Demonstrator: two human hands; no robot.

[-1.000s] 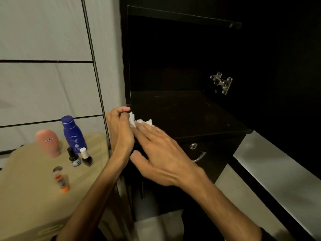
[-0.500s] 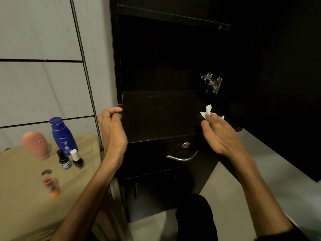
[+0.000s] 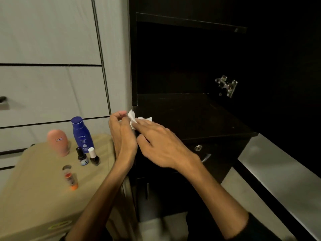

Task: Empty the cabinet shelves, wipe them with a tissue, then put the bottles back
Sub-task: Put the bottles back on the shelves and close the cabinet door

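Note:
A crumpled white tissue (image 3: 133, 119) lies at the front left corner of the dark, bare cabinet shelf (image 3: 191, 115). My right hand (image 3: 161, 143) presses down on it with flat fingers. Just left of the tissue, my left hand (image 3: 121, 134) is curled at the cabinet's left edge, its fingertips touching or nearly touching the tissue. The bottles stand on a beige surface (image 3: 34, 197) to the left: a blue lotion bottle (image 3: 81, 134), a pink bottle (image 3: 58, 141), two small dark bottles (image 3: 81, 156) (image 3: 94, 156), and a small orange-capped tube (image 3: 70, 178).
An upper shelf edge (image 3: 191, 21) spans the top of the cabinet opening. A metal hinge (image 3: 226, 86) sits on the right inner wall. Below the shelf are a drawer lock (image 3: 198, 147) and handle (image 3: 205, 157). White panelled drawers (image 3: 48, 93) fill the left.
My right hand has swept the tissue from the shelf's right front edge back to the left front corner beside my left hand. The left hand has stayed at the cabinet edge.

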